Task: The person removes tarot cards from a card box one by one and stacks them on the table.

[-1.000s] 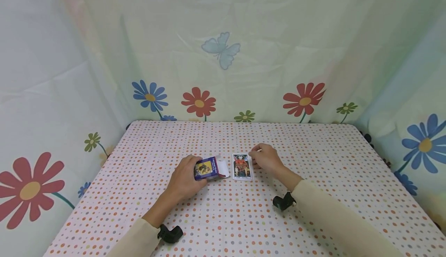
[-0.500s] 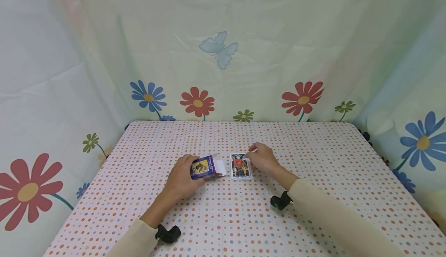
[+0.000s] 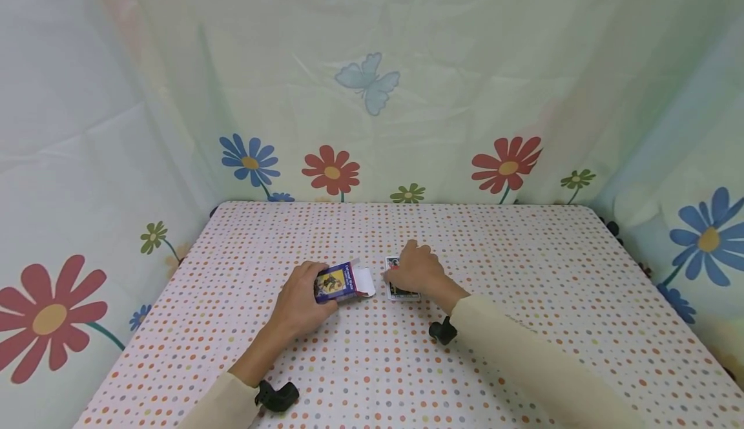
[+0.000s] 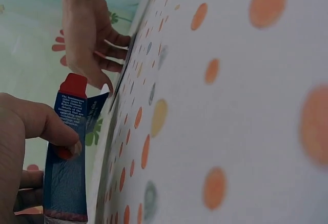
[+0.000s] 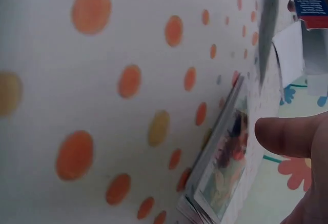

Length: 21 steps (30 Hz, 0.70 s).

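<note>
In the head view my left hand (image 3: 299, 301) holds a blue tarot card box (image 3: 330, 282) by its sides, low over the dotted tablecloth. The box lies on its side with its white end flap (image 3: 365, 282) folded out toward the right. My right hand (image 3: 420, 270) reaches over a stack of tarot cards (image 3: 400, 296), covering much of the face-up top card. In the right wrist view the thumb (image 5: 289, 134) is extended above the cards (image 5: 225, 165), with a gap between them. The left wrist view shows the right fingers spread and pointing down at the table.
A white tablecloth (image 3: 360, 377) with coloured dots covers the table. Flowered curtains (image 3: 372, 28) hang behind it and at both sides. Black wrist cameras (image 3: 278, 395) sit on both wrists.
My right hand has moved left from the stack's right edge to over the cards, and its fingers have spread. The left hand keeps its hold on the box, nearly still.
</note>
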Tool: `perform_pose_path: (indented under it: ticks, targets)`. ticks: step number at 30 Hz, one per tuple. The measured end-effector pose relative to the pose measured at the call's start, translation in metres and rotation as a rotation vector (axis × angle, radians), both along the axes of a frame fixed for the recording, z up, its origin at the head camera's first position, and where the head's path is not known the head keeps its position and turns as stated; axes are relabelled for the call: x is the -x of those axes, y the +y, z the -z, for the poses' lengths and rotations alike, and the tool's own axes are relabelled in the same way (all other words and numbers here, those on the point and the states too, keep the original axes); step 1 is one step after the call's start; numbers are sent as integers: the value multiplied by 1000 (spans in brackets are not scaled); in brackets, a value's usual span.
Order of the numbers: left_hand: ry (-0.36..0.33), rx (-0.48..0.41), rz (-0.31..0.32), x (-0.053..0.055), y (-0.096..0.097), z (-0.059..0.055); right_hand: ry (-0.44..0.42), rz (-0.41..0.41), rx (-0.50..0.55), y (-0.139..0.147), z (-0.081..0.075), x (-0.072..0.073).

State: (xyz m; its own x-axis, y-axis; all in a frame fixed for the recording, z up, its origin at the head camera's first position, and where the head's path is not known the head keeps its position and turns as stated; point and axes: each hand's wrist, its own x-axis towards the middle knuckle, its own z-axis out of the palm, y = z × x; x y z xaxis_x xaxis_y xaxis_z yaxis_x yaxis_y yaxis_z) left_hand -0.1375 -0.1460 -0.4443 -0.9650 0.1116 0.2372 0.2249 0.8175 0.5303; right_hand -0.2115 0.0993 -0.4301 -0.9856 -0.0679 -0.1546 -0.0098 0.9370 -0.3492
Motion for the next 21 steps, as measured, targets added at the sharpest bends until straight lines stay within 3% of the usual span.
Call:
perform_pose_path:
  ticks: [6, 21]
  targets:
    - [15, -30, 34, -3, 1, -3, 36, -9, -79, -6, 0, -4]
    - [17, -35, 45, 0, 4, -7, 39, -43, -60, -2, -1, 0]
